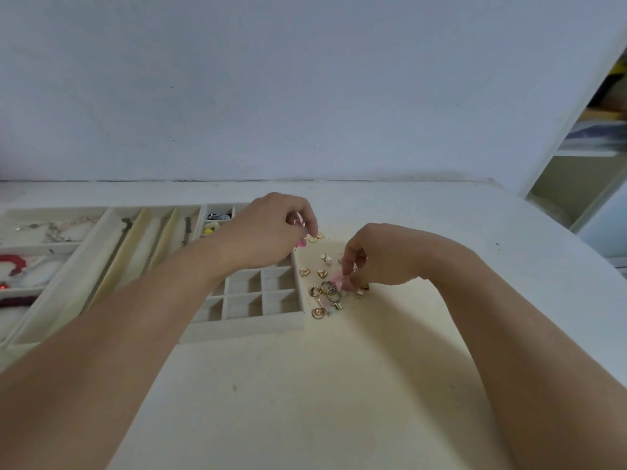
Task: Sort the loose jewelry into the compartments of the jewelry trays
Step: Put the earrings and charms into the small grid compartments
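Forearms cropped, left hand (268, 228) hiding tray (258, 320), pink piece (300, 242) blurred

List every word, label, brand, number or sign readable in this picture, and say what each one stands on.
None: no readable text appears anywhere in this view.
The grid tray, the loose jewelry and the table bear no visible lettering.
The items on the shelf at the right edge are too blurred to tell whether they carry any print.
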Demonstrator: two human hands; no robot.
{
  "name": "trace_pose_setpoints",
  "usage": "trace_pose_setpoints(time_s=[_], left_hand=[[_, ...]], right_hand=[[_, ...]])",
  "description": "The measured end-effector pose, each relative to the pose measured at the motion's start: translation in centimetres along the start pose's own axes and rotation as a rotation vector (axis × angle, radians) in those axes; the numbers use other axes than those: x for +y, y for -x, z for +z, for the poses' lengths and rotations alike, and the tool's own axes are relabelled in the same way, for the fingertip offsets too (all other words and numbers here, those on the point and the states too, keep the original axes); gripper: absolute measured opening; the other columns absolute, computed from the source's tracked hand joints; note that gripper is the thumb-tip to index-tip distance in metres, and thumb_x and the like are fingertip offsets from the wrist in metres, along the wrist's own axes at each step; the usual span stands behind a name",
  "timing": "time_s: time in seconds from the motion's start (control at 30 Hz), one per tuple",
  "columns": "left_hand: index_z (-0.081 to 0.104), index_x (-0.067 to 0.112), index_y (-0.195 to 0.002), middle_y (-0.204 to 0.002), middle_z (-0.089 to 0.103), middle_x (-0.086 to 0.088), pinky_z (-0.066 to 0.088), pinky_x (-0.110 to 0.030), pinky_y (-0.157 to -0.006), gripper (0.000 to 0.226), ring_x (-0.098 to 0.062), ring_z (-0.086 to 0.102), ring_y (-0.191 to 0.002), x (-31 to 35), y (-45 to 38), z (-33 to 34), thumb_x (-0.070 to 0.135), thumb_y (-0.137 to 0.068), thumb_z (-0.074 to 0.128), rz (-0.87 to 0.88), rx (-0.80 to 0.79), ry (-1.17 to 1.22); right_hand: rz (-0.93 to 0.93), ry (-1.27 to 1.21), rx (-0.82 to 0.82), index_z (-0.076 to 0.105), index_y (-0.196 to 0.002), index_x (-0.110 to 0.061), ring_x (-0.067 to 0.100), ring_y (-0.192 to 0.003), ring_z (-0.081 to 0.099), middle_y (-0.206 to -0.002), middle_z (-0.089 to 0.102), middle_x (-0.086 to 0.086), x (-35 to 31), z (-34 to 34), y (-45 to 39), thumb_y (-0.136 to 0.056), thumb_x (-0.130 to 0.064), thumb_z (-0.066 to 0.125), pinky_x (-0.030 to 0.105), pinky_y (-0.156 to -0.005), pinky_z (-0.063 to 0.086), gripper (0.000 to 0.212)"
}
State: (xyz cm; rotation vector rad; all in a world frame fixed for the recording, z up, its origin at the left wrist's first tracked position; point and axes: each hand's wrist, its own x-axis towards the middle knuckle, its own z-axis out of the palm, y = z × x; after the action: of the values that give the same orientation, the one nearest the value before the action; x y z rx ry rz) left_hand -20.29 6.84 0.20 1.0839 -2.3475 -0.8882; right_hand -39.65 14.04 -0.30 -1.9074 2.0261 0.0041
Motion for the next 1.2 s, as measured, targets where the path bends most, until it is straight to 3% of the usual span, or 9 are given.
trace_pose_setpoints(time_s=[0.07, 0.2, 0.27, 0.37, 0.5, 0.77, 0.9, 1.0, 1.2], left_hand=[[0.076, 0.029, -0.081, -0.079, 0.073, 0.007, 0.049, -0.017, -0.064, 0.032, -0.004, 0.067, -0.075, 0.1, 0.1, 0.0, 0.006, -0.091, 0.057, -0.011, -0.014, -0.003], [0.079, 0.03, -0.088, -0.076, 0.072, 0.01, 0.04, -0.009, -0.054, 0.02, 0.005, 0.057, -0.056, -0.1, 0.2, 0.1, 0.015, -0.09, 0.067, -0.023, -0.022, 0.003], [0.08, 0.031, -0.089, -0.076, 0.071, 0.015, 0.041, -0.012, -0.062, 0.008, 0.008, 0.061, -0.065, -0.2, 0.2, 0.2, 0.027, -0.089, 0.073, -0.022, -0.01, 0.003], [0.08, 0.031, -0.083, -0.074, 0.072, 0.012, 0.04, -0.019, -0.06, 0.011, 0.004, 0.058, -0.06, -0.2, 0.2, 0.2, 0.041, -0.087, 0.075, -0.004, -0.007, 0.011], [0.078, 0.026, -0.08, -0.079, 0.074, -0.004, 0.041, -0.025, -0.062, 0.016, -0.01, 0.055, -0.062, 0.0, 0.1, -0.1, 0.039, -0.088, 0.074, 0.034, -0.01, 0.033], [0.078, 0.027, -0.081, -0.073, 0.073, 0.006, 0.041, -0.019, -0.055, 0.013, -0.005, 0.056, -0.052, -0.7, -0.2, -1.4, 0.033, -0.091, 0.072, 0.008, 0.109, 0.027], [0.078, 0.026, -0.082, -0.076, 0.074, 0.009, 0.039, -0.016, -0.058, 0.013, 0.003, 0.059, -0.057, -1.1, -0.1, -2.0, 0.034, -0.091, 0.072, 0.008, 0.132, 0.023], [0.078, 0.026, -0.082, -0.075, 0.074, 0.01, 0.041, -0.017, -0.061, 0.014, 0.002, 0.061, -0.062, -1.1, -0.1, -2.2, 0.034, -0.091, 0.072, 0.014, 0.142, 0.04], [0.078, 0.023, -0.083, -0.073, 0.072, 0.009, 0.033, -0.005, -0.047, 0.015, 0.006, 0.054, -0.05, -0.9, -0.1, -2.1, 0.032, -0.092, 0.071, 0.039, 0.141, 0.039]], right_hand=[[0.007, -0.018, 0.022, 0.073, -0.091, -0.032, 0.005, -0.069, 0.055, -0.085, 0.063, -0.013, 0.0, 0.0, 0.0, -0.082, -0.042, 0.078, 0.024, -0.055, 0.037, 0.014], [-0.027, -0.083, 0.051, 0.069, -0.091, -0.031, 0.004, -0.072, 0.056, -0.093, 0.065, -0.012, -0.1, -0.1, 0.1, -0.087, -0.036, 0.074, 0.023, -0.06, 0.038, 0.008], [-0.068, -0.156, 0.103, 0.066, -0.089, -0.03, 0.002, -0.069, 0.056, -0.091, 0.067, -0.012, -0.2, -0.2, 0.1, -0.089, -0.035, 0.073, 0.021, -0.06, 0.037, 0.009], [-0.152, -0.333, 0.234, 0.065, -0.085, -0.028, 0.003, -0.066, 0.058, -0.082, 0.073, -0.012, -0.4, -0.5, 0.1, -0.087, -0.032, 0.075, 0.022, -0.065, 0.041, 0.011], [-0.231, -0.535, 0.359, 0.068, -0.084, -0.025, 0.003, -0.058, 0.055, -0.076, 0.073, -0.011, -0.8, -0.5, 0.0, -0.086, -0.034, 0.079, 0.013, -0.054, 0.038, 0.015], [-0.201, -0.589, 0.306, 0.068, -0.11, -0.03, 0.0, -0.066, 0.065, -0.093, 0.077, -0.014, -0.6, -0.4, -0.1, -0.088, -0.009, 0.075, 0.02, -0.059, 0.05, 0.032], [-0.188, -0.606, 0.317, 0.068, -0.112, -0.033, 0.0, -0.068, 0.065, -0.095, 0.076, -0.016, -0.8, -0.2, -0.2, -0.085, -0.014, 0.079, 0.021, -0.055, 0.05, 0.035], [-0.169, -0.678, 0.305, 0.069, -0.114, -0.034, 0.002, -0.071, 0.065, -0.095, 0.076, -0.017, -1.0, 0.0, -0.4, -0.083, -0.026, 0.082, 0.025, -0.065, 0.051, 0.034], [-0.152, -0.837, 0.296, 0.075, -0.103, -0.026, 0.008, -0.075, 0.067, -0.096, 0.078, -0.006, -2.2, 1.0, -0.8, -0.079, -0.024, 0.086, 0.034, -0.068, 0.047, 0.027]])
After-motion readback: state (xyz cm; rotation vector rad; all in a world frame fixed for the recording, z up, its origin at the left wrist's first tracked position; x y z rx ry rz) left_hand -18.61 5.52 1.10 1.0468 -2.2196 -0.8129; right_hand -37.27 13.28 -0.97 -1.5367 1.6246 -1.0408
